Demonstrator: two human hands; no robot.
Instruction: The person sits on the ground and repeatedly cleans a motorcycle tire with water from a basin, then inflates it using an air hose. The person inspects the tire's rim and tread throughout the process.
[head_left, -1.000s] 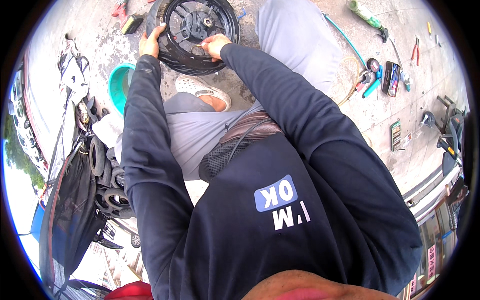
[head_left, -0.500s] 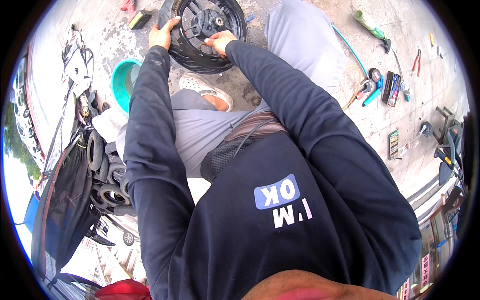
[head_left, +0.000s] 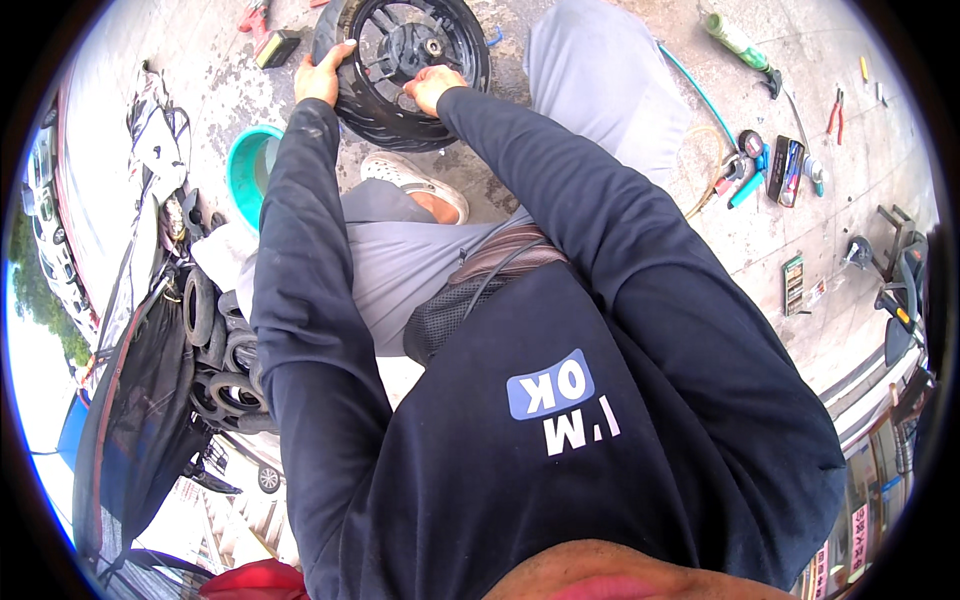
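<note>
A motorcycle wheel with a black tyre [head_left: 395, 128] and a dark spoked rim stands or leans at the top of the view, in front of me. My left hand [head_left: 322, 76] grips the tyre's left side, thumb over the sidewall and fingers against the tread. Over the near part of the rim, my right hand [head_left: 437, 88] is closed in a pinch, fingertips pointing left by the spokes. Whatever sits between those fingertips is too small or hidden to make out. The wheel's hub [head_left: 432, 47] shows just beyond the right hand.
A teal bucket [head_left: 240, 172] stands left of my foot. Beyond it lies a red power tool with a battery [head_left: 277, 48]. On the right floor are a green bottle [head_left: 735, 40], red pliers [head_left: 835, 112], a tool box [head_left: 786, 172] and a hose. Old tyres [head_left: 235, 392] are piled at left.
My right hand has shifted slightly left and nearer on the rim, its fingers more curled. The left hand keeps its hold on the tyre. The whole view has shifted a little.
</note>
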